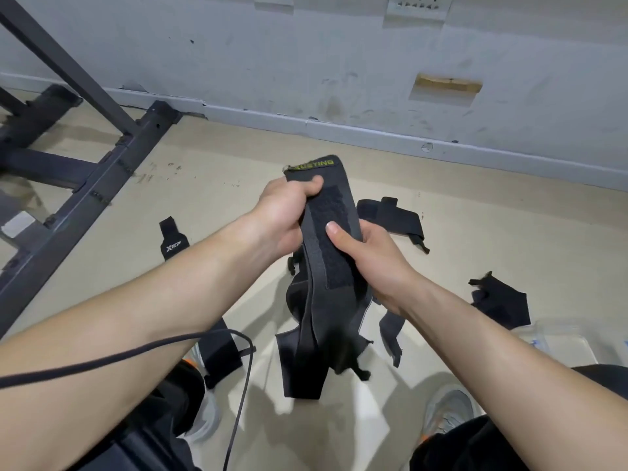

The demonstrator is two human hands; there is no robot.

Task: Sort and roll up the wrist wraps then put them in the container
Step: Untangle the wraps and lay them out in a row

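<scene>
Both my hands hold a bunch of black wrist wraps up above the floor. My left hand grips the upper end just below a yellow-green label, thumb on top. My right hand grips the strap from the right, its thumb pressed on the velcro patch. The loose ends hang down between my knees. More black wraps lie on the floor: one with a white logo at the left, one behind my hands, one at the right, one under my left forearm. A clear plastic container sits at the right edge.
A dark metal rack frame runs across the floor at the left. A grey wall with a skirting board closes the back. A black cable crosses my left forearm. My grey shoes and dark trousers fill the bottom.
</scene>
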